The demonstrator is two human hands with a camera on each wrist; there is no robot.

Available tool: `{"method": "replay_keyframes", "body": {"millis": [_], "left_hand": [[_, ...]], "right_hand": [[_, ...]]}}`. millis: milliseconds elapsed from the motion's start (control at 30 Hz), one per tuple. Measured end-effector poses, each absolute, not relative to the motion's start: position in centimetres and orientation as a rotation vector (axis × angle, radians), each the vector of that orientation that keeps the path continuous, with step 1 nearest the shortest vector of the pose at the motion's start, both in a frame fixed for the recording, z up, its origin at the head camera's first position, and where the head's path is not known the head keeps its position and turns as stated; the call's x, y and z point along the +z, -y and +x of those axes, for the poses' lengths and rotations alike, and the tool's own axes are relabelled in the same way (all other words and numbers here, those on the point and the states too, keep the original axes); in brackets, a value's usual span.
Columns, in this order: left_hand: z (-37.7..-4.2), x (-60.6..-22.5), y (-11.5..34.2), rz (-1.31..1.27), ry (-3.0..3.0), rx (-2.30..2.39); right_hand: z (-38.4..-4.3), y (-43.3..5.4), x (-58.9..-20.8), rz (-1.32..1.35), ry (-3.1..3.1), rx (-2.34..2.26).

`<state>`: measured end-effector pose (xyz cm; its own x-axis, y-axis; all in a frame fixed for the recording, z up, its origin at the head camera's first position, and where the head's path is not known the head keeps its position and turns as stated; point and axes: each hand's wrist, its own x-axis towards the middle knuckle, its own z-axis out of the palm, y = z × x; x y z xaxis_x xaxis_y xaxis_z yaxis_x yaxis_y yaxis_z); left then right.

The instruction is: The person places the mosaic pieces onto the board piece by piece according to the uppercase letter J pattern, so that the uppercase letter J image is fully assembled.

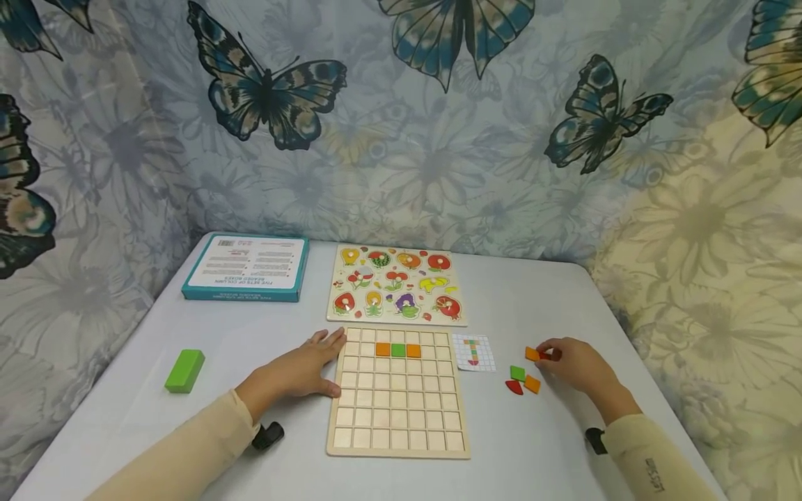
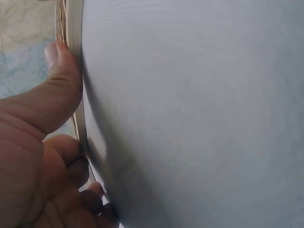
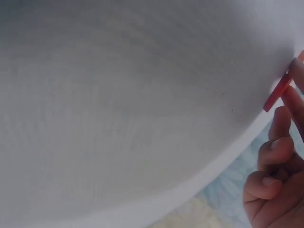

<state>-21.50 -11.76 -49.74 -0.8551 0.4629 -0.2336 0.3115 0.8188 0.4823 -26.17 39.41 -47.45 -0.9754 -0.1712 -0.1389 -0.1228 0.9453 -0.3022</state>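
A wooden grid board [image 1: 398, 410] lies in the middle of the table in the head view. Near its top sit two orange tiles, one of them an orange tile [image 1: 383, 349], with a green tile [image 1: 398, 350] between them. My left hand [image 1: 297, 369] rests along the board's left edge, thumb and fingers spread. In the left wrist view the thumb [image 2: 64, 90] lies against the board's side. To the right, my right hand [image 1: 576, 365] pinches a red piece [image 3: 276, 95] at its fingertips, right beside an orange tile [image 1: 531, 353].
Close by are a green tile [image 1: 517, 374], a red quarter-round piece [image 1: 514, 387] and another orange tile [image 1: 532, 384]. A pattern card [image 1: 482, 352] lies right of the board. Behind stand a fruit puzzle [image 1: 397, 281] and a teal box [image 1: 246, 268]; a green block [image 1: 184, 371] is far left.
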Motion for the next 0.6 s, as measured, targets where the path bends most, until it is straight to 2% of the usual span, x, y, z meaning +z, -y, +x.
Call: {"method": "replay_keyframes", "body": {"millis": [167, 333, 600], "left_hand": [[-21.2, -50.1, 11.6, 0.564, -2.654, 0.642], [-21.5, -50.1, 11.7, 0.561, -2.670, 0.624], [-21.5, -49.6, 11.8, 0.586, -2.673, 0.647]], "right_hand": [[-25.7, -38.1, -47.5, -0.204, -2.938, -0.535], [-25.5, -33.4, -46.4, -0.287, -2.932, -0.629], [-24.6, -23.1, -46.3, -0.740, -2.906, -0.486]]}}
